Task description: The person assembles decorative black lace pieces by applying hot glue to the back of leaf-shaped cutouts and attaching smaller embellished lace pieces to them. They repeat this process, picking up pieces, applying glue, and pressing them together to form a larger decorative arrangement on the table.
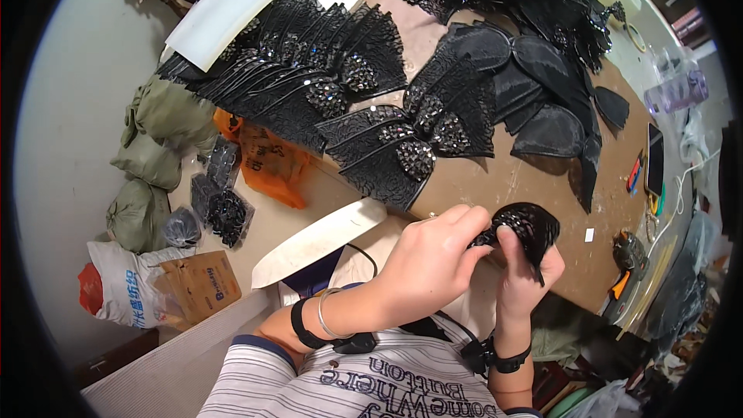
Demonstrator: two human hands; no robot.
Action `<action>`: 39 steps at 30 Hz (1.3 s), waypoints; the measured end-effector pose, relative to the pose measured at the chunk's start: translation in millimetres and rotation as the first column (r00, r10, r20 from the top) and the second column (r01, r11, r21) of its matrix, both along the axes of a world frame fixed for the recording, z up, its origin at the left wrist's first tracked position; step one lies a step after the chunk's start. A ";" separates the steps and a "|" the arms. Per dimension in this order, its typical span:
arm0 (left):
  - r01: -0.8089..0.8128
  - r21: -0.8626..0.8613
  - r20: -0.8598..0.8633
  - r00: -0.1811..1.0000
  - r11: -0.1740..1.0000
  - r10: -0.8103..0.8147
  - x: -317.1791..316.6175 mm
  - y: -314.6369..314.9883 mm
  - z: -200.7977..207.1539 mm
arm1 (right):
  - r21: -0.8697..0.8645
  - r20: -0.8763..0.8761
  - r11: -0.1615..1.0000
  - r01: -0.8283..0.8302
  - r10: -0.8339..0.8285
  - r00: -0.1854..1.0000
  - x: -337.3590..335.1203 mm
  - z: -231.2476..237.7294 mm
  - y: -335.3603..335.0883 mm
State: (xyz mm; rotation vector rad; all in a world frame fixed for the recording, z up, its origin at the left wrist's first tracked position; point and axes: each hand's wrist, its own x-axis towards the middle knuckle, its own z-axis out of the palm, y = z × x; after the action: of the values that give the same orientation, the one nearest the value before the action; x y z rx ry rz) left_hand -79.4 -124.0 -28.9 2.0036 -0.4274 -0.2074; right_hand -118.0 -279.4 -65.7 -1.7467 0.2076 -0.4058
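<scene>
In my right hand [528, 275] is a glossy black cup-shaped piece [532, 220], its curved side upward, my thumb on its near edge. My left hand [437, 255] pinches the piece's left edge with thumb and fingers; anything small between those fingertips is hidden. Just beyond my hands lies a black lace bodice panel [371, 147] set with dark sparkling stones. A stack of similar beaded lace panels [286, 70] spreads at the far left of the table. To their right are several plain black fabric cups [546, 130], overlapping one another.
A white sheet [220, 23] covers part of the panels. On the right are a phone [655, 159], a purple bottle [677, 93] and an orange-handled tool [621, 282]. An orange bag [271, 162], green sacks [147, 159] and a white curved board [309, 244] stand left.
</scene>
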 end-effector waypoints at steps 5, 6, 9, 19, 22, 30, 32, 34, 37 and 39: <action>-0.104 0.108 0.027 0.994 0.989 0.102 17.7 7.8 -2.7 | 0.344 -0.318 0.938 -0.047 0.164 0.934 36.2 14.1 6.8; -0.148 0.106 0.079 0.987 0.983 0.140 22.0 8.9 -6.0 | 0.330 -0.321 0.938 -0.111 0.222 0.921 42.6 10.9 3.3; -0.207 0.214 0.126 0.975 0.955 0.183 37.8 13.8 -12.6 | 0.370 -0.297 0.911 -0.183 0.303 0.906 63.4 7.7 -20.6; -0.363 0.408 0.416 0.891 0.838 0.183 54.3 14.7 -28.7 | -0.941 0.037 0.331 0.068 -0.099 0.994 106.8 -6.9 -115.5; -0.441 0.382 0.475 0.848 0.812 0.236 66.3 11.2 -37.1 | -0.914 -0.004 0.404 0.049 -0.130 0.992 131.0 -10.1 -136.3; -0.379 0.473 0.450 0.880 0.795 0.152 73.0 22.3 -29.2 | -0.531 -0.638 0.562 -0.635 0.228 0.735 65.8 89.9 -169.5; -0.377 0.498 0.463 0.877 0.781 0.128 69.1 20.1 -29.5 | -0.451 -0.817 0.395 -0.800 0.177 0.548 61.6 89.2 -165.8; -0.371 0.534 0.463 0.880 0.760 0.104 64.8 18.8 -23.8 | -0.535 -0.826 0.313 -0.785 0.005 0.564 60.4 83.7 -154.0; -0.367 0.561 0.528 0.849 0.742 0.021 69.8 5.6 2.8 | -0.729 -0.657 0.309 -0.610 -0.066 0.751 54.9 62.6 -165.4; -0.331 0.551 0.592 0.802 0.766 -0.079 91.5 -7.7 23.1 | -0.661 -0.700 0.350 -0.664 0.033 0.714 53.7 55.8 -174.4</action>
State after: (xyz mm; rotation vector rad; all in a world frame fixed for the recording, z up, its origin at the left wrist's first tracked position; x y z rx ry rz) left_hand 12.1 -131.7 -5.8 2.7662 -0.6620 0.4522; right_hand -64.3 -453.8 -9.8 -2.9086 -0.0270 0.5606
